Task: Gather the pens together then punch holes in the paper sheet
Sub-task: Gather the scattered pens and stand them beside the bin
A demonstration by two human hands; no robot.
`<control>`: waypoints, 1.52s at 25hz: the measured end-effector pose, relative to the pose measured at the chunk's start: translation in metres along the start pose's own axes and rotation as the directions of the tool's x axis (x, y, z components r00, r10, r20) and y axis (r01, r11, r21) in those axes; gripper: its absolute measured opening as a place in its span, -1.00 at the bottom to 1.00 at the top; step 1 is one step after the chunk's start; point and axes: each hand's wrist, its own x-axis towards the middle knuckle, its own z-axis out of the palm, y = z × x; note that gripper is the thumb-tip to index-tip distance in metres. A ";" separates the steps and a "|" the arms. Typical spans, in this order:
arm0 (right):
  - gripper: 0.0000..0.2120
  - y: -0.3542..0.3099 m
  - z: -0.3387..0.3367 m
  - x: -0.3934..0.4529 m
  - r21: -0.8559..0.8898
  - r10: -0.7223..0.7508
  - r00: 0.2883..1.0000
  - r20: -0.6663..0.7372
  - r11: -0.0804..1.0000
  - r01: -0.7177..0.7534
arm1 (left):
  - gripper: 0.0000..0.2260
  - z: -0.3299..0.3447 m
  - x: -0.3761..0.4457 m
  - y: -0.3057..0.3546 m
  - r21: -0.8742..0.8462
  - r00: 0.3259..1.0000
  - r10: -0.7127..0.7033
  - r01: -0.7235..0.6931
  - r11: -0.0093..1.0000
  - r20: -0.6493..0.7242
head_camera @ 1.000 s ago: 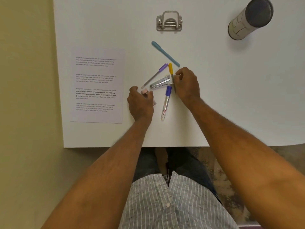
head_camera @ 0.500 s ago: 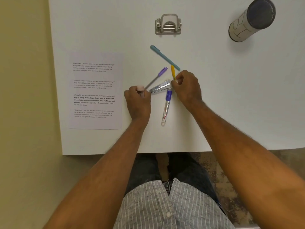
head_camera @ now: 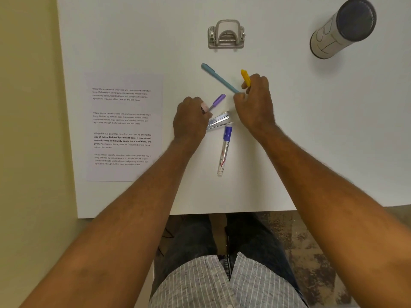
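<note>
My right hand holds a yellow pen, whose cap sticks up above the fingers, and its fingertips touch the lower end of a teal pen lying diagonally on the table. My left hand is closed on a pink-capped pen and touches the thin end of a purple pen. A white marker with a blue cap lies below, near a silver stapler. The printed paper sheet lies at the left. The metal hole punch stands at the back.
A cylindrical container with a dark lid stands at the back right. The white table ends near my lap, and a yellow-green floor or wall lies to its left.
My right hand lifted the yellow pen off the stapler and moved up to the teal pen's end. My left hand picked up the pink-capped pen and moved up to the purple pen.
</note>
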 end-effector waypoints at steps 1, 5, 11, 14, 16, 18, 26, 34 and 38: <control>-0.81 -0.002 0.003 0.004 -0.025 -0.020 1.000 0.020 0.999 0.020 | -0.77 0.001 0.001 -0.001 0.017 1.000 0.014 -0.014 1.000 -0.005; -0.79 -0.006 0.011 0.014 -0.160 -0.122 0.987 0.103 0.978 0.137 | -0.78 -0.001 0.006 -0.004 0.022 0.999 0.034 -0.035 0.999 0.010; -0.83 -0.002 0.003 0.011 -0.212 -0.081 0.985 0.152 0.971 0.113 | -0.86 -0.016 -0.007 -0.010 -0.159 0.998 0.051 -0.046 0.986 0.026; -0.80 0.003 -0.003 -0.004 -0.163 0.027 0.987 0.158 0.987 -0.001 | -0.89 -0.021 -0.014 -0.010 -0.138 0.999 0.048 -0.047 0.989 0.005; -0.83 0.008 -0.005 -0.022 -0.113 0.118 0.980 0.160 0.988 -0.101 | -0.91 -0.023 -0.017 -0.007 -0.121 0.999 0.049 -0.048 0.991 0.005; -0.88 0.013 -0.004 -0.045 -0.054 0.176 0.975 0.133 0.984 -0.170 | -0.91 -0.021 -0.021 -0.005 -0.083 0.996 0.085 -0.081 0.993 0.040; -0.64 0.008 0.025 -0.131 0.111 0.339 0.932 0.129 0.929 -0.353 | -0.69 0.001 -0.023 -0.005 0.047 0.976 0.139 -0.149 0.988 0.165; -0.80 0.017 0.016 -0.123 0.140 0.341 0.933 0.118 0.924 -0.356 | -0.69 0.015 -0.030 0.016 0.046 0.986 0.080 -0.087 0.995 0.147; -0.81 0.047 -0.029 -0.091 0.231 0.364 0.924 0.116 0.895 -0.381 | -0.79 0.040 -0.034 0.073 -0.264 0.970 0.021 0.046 0.963 0.243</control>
